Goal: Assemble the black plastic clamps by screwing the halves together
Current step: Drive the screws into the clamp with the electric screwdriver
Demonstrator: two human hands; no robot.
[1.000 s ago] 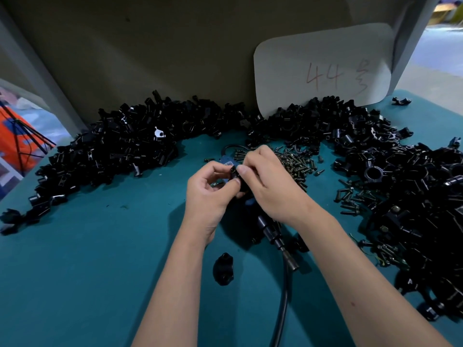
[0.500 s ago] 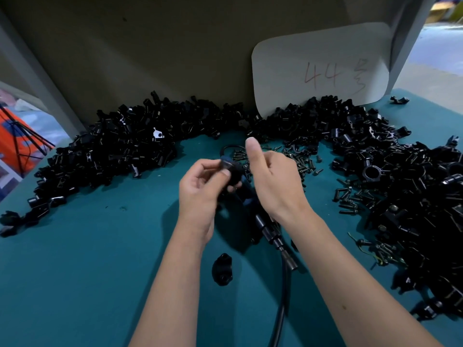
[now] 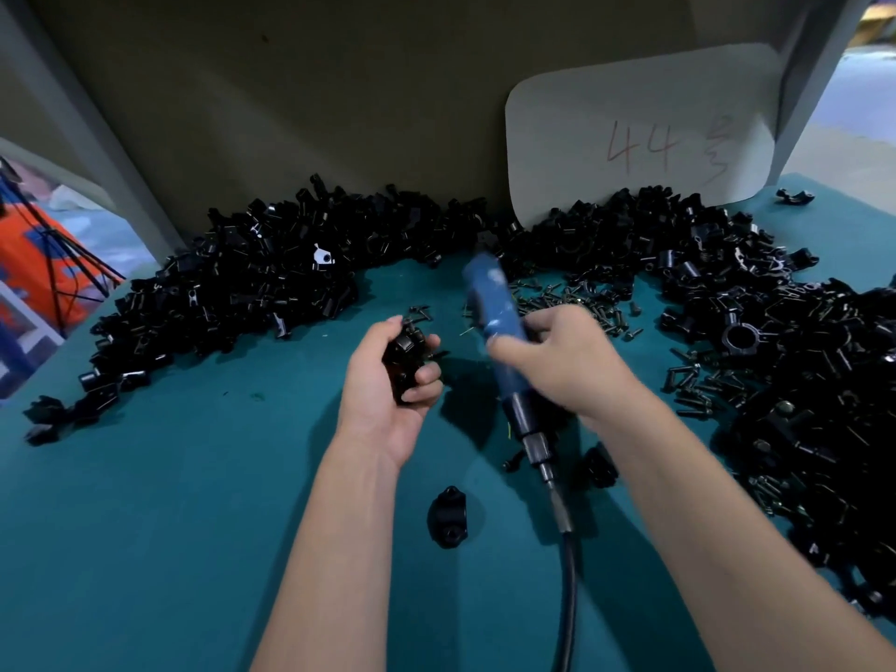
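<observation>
A black clamp [image 3: 405, 358] sits in the left hand [image 3: 388, 388], above the teal table [image 3: 145, 526] just left of centre; the fingers curl round it from the right and the thumb closes over its top. Just to its right, the right hand [image 3: 565, 356] grips a blue driver [image 3: 494, 312], fingers wrapped round the blurred barrel, which tilts with its tip up and away toward the back panel. The driver's dark collar and metal fitting run down into a black hose [image 3: 567, 589] that leaves the bottom of the view.

Between the forearms a single clamp half [image 3: 447, 516] lies flat on the table. Another dark part [image 3: 599, 465] lies just beside the right forearm; what it is cannot be told. Beyond the right hand, loose screws [image 3: 577, 295] are scattered on the table. A heap of black parts [image 3: 242, 288] curves along the back left, and a larger heap [image 3: 800, 361] fills the right side. A white card [image 3: 640, 138] marked "44" leans against the back panel behind the heaps.
</observation>
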